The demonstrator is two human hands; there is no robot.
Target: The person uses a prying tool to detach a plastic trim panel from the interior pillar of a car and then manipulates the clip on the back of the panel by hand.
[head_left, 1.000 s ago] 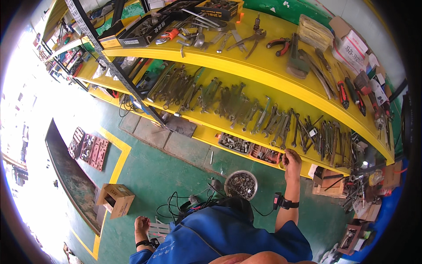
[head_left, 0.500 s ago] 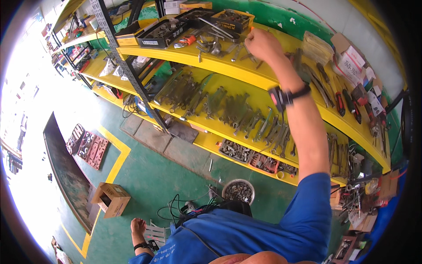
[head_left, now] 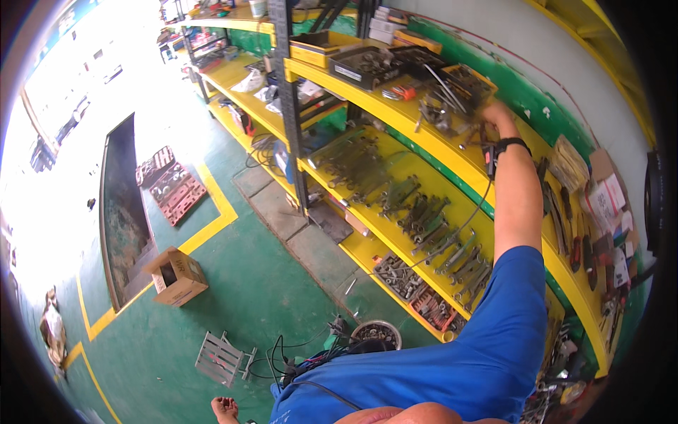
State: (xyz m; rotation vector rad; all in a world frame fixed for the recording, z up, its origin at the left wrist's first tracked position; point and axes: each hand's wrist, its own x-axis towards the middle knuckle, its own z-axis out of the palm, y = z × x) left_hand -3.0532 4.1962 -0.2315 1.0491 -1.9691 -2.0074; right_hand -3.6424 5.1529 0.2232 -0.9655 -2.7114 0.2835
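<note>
At the upper right, my right hand point(head_left: 497, 117) reaches onto the top yellow shelf point(head_left: 417, 131), beside a yellow-edged tray point(head_left: 477, 79) of dark metal parts. Its fingers point away from me and are blurred, so whether they grip anything cannot be made out. Long metal rods point(head_left: 443, 86) lie across the tray's near side. Loose metal tools point(head_left: 436, 113) sit to the left of this hand, close to an orange-handled tool point(head_left: 401, 92). Low at the picture's bottom, my left hand point(head_left: 224, 408) hangs with loosely bent fingers and nothing visible in it.
Rows of wrenches point(head_left: 417, 212) cover the middle shelf; bins of sockets point(head_left: 401, 275) stand below. A metal bowl of small parts point(head_left: 376, 335), a folding stool point(head_left: 222, 359), a cardboard box point(head_left: 176, 275) and an open red tool case point(head_left: 173, 187) are on the green floor. Cables trail near my body.
The view has swung, so the shelves appear further right and lower. My right hand has come nearer the yellow-edged tray. My left hand still hangs low, less of its forearm showing.
</note>
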